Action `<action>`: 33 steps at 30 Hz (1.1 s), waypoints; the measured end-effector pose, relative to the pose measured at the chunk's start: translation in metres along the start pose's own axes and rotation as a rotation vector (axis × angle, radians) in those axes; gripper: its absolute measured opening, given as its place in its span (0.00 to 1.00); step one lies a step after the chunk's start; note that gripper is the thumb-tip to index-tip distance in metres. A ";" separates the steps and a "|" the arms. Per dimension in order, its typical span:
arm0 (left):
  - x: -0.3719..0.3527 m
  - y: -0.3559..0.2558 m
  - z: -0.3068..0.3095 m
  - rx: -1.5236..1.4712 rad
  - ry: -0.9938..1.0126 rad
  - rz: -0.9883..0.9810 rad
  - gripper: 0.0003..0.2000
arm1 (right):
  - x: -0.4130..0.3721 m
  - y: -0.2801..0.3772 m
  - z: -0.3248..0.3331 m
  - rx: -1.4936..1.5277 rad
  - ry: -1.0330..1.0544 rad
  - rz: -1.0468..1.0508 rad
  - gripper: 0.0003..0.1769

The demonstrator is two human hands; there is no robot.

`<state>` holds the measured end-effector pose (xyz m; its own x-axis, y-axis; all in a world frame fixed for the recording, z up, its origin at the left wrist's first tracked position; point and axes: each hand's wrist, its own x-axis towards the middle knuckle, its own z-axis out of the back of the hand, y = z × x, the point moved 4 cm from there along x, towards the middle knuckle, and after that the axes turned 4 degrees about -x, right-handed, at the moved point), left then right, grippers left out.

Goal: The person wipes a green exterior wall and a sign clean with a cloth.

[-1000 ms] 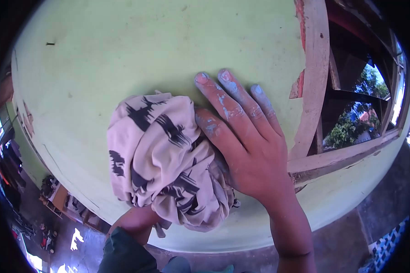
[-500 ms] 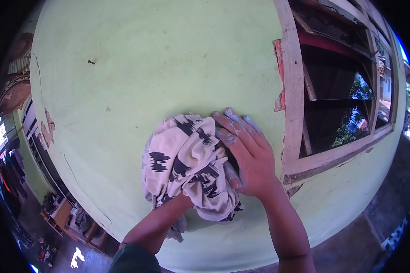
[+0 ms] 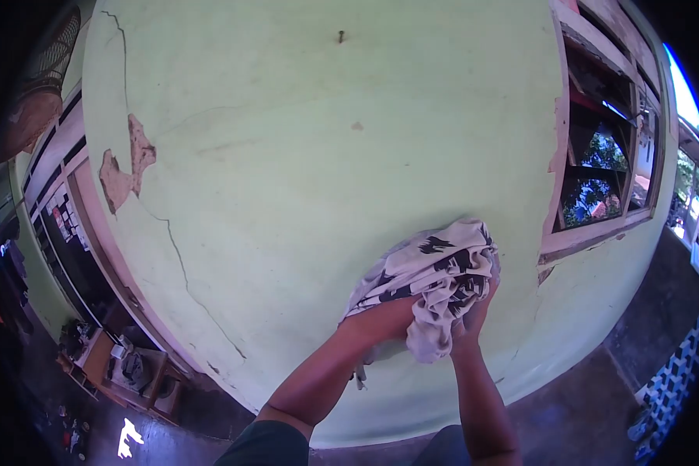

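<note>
A crumpled pale cloth [image 3: 450, 268] with black brush-like marks is bunched against the light green wall [image 3: 287, 171], low and right of the middle. My left hand [image 3: 405, 317] reaches into the cloth from the left and holds it; the folds cover its fingers. On the cloth's right side is my right hand [image 3: 475, 312], closed around its edge, with most of its fingers behind the fabric. A loose end of cloth hangs below my left wrist.
A nail [image 3: 341, 36] sticks out high on the wall. Plaster has broken away at a patch [image 3: 138, 151] on the left, with a crack below. A framed window [image 3: 598, 167] is at right. A wooden table [image 3: 136, 373] with items stands lower left.
My view has shifted left along the wall. The right hand, flat beside the cloth with paint-like smears on its fingers, now grips the cloth's right side. The cloth is bunched tighter.
</note>
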<state>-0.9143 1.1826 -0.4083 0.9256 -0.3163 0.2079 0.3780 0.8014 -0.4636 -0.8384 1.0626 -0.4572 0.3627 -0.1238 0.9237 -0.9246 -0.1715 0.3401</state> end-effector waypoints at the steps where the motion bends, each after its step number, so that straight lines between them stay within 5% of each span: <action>1: -0.017 0.005 0.009 -0.038 0.024 0.033 0.28 | -0.005 0.002 -0.015 -0.082 -0.033 -0.041 0.43; 2: -0.033 0.010 0.019 -0.104 0.063 0.078 0.28 | -0.009 0.006 -0.028 -0.124 -0.044 -0.064 0.40; 4: -0.064 0.011 0.039 0.233 -0.195 0.015 0.29 | -0.007 0.027 -0.058 -0.178 -0.061 -0.021 0.33; 5: -0.083 0.020 0.046 -0.051 -0.006 0.284 0.27 | -0.003 0.039 -0.074 -0.190 -0.069 0.048 0.28; 8: -0.156 0.029 0.071 0.028 -0.289 0.051 0.27 | -0.005 0.043 -0.114 -0.410 -0.202 -0.071 0.26; 12: -0.226 0.062 0.087 -0.087 -0.349 0.209 0.26 | -0.005 0.087 -0.171 -0.477 -0.363 -0.156 0.17; 14: -0.253 0.064 0.105 -0.195 -0.360 0.190 0.26 | -0.016 0.093 -0.199 -0.272 -0.321 -0.272 0.18; 16: -0.281 0.082 0.124 -0.207 -0.490 0.353 0.25 | -0.028 0.103 -0.224 -0.431 -0.272 -0.064 0.17; 19: -0.309 0.086 0.142 -0.064 -0.581 0.245 0.24 | -0.038 0.115 -0.228 -0.307 -0.310 0.031 0.23; 22: -0.333 0.098 0.139 0.008 -0.441 0.446 0.24 | -0.054 0.092 -0.220 -0.001 -0.468 -0.055 0.41; 23: -0.338 0.102 0.139 -0.069 -0.263 0.658 0.26 | -0.060 0.087 -0.215 -0.116 -0.483 -0.030 0.41; 26: -0.362 0.112 0.134 -0.048 -0.094 0.586 0.30 | -0.066 0.069 -0.199 -0.333 -0.513 -0.024 0.42; 27: -0.368 0.113 0.136 -0.061 -0.148 0.372 0.33 | -0.071 0.071 -0.198 -0.445 -0.520 -0.041 0.41; 30: -0.383 0.126 0.138 -0.223 -0.185 0.292 0.34 | -0.082 0.078 -0.210 -0.612 -0.499 -0.074 0.36; 32: -0.393 0.131 0.132 -0.196 -0.251 0.384 0.34 | -0.088 0.083 -0.230 -0.503 -0.486 -0.105 0.35; 33: -0.382 0.132 0.131 -0.120 -0.073 0.646 0.33 | -0.083 0.090 -0.237 -0.512 -0.463 -0.044 0.36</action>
<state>-1.2207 1.4753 -0.4363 0.9647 0.2481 -0.0882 -0.2496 0.7550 -0.6064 -0.9791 1.2893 -0.4619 0.3078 -0.5517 0.7752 -0.8050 0.2833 0.5213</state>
